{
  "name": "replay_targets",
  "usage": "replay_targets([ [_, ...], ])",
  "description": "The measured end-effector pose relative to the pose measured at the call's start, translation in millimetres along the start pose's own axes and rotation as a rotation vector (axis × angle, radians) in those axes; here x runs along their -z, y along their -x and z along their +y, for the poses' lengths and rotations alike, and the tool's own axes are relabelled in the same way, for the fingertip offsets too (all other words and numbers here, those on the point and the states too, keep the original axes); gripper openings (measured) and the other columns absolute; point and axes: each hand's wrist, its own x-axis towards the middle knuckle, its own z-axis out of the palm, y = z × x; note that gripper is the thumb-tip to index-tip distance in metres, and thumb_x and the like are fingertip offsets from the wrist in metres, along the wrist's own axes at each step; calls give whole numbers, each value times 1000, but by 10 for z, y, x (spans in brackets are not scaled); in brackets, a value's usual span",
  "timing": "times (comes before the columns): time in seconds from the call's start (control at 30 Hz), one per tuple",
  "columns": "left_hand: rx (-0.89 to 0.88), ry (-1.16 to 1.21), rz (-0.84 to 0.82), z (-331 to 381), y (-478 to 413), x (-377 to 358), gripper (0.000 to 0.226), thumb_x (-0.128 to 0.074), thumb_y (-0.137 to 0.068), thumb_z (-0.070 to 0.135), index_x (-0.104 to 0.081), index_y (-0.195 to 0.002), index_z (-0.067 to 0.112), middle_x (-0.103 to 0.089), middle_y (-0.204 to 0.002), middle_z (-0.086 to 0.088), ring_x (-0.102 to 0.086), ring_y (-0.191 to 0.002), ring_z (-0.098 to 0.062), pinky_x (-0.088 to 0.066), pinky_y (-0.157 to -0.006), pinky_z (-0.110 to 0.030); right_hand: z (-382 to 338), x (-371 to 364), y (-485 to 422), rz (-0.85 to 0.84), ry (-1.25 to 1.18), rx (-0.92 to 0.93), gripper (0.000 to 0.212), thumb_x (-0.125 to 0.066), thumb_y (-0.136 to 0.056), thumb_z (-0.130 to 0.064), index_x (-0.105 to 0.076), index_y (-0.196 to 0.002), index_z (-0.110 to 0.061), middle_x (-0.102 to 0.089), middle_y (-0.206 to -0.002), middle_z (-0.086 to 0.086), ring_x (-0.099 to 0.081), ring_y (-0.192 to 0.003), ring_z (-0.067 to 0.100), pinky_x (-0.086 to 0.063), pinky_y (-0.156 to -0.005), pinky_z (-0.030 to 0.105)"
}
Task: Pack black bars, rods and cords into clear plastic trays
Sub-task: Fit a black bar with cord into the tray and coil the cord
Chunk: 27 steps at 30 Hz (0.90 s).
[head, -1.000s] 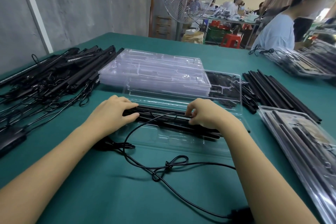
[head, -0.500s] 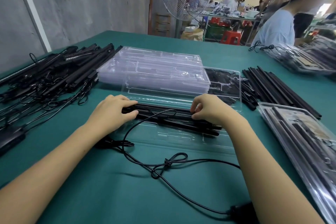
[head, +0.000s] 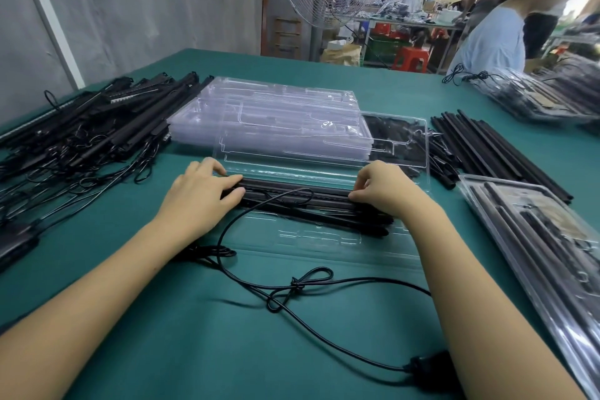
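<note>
Matte black bars [head: 292, 196] lie in the clear moulded tray [head: 308, 239] on the green table [head: 194, 341]. Left grip [head: 198, 195] presses flat on one end; right grip [head: 383, 188] pinches the other. A looped cord [head: 298, 282] crosses them.

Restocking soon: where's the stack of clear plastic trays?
Head view, centre: the clear plastic tray stack sits between the tangled black bar pile at left and the black rods at right.

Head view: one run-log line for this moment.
step: seating black bars in clear tray | left hand: fingers flat on bars | right hand: fingers pinch bars | cord: loose across table
</note>
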Motion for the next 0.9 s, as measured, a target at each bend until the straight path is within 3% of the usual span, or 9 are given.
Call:
replay_targets([
  [0.17,-21,-57,-36,-2,8,30,46,-35,-97,49,-45,-138,34,-45,-119,4,-40,-117,-18,-34,-96,-34,52,-38,-24,24,14,-86,31,-69,-82,-24,-63,-82,6,-65,-78,15,-56,-73,25,-49,-69,35],
  [0.27,-32,-61,-41,-11,8,40,47,-35,-96,51,-43,-139,34,-47,-114,4,-42,-114,-18,-36,-94,-33,70,-20,-19,-2,-32,-104,24,-71,-81,-27,-59,-77,-6,-58,-71,7,-52,-69,20,-43,-61,29],
  [0.4,-32,-8,-32,-48,23,39,54,-41,-94,51,-36,-142,30,-49,-115,2,-43,-114,-19,-35,-93,-33,89,60,5,-24,-53,-100,17,-72,-80,-22,-64,-79,-6,-53,-63,0,-47,-60,10,-36,-49,20],
  [0.6,-40,78,-32,-78,6,44,25,-50,-89,51,-52,-106,33,-54,-111,7,-46,-108,-16,-36,-86,-32,217,156,45,-77,-98,-133,15,-74,-79,-21,-63,-75,-11,-61,-75,3,-52,-68,11,-35,-53,17],
  [0.73,-30,66,23,-53,18,31,27,-50,-90,51,-57,-108,32,-58,-112,7,-47,-108,-15,-36,-80,-30,245,179,47,-102,-126,-135,8,-73,-80,-17,-68,-78,-11,-66,-84,6,-53,-69,11,-37,-56,17],
  [0.9,-5,54,24,-19,34,40,30,-48,-91,51,-58,-112,33,-54,-114,6,-43,-111,-14,-36,-77,-29,268,206,56,-80,-95,-155,8,-74,-78,-16,-69,-76,-11,-60,-68,0,-49,-63,6,-36,-50,18],
])
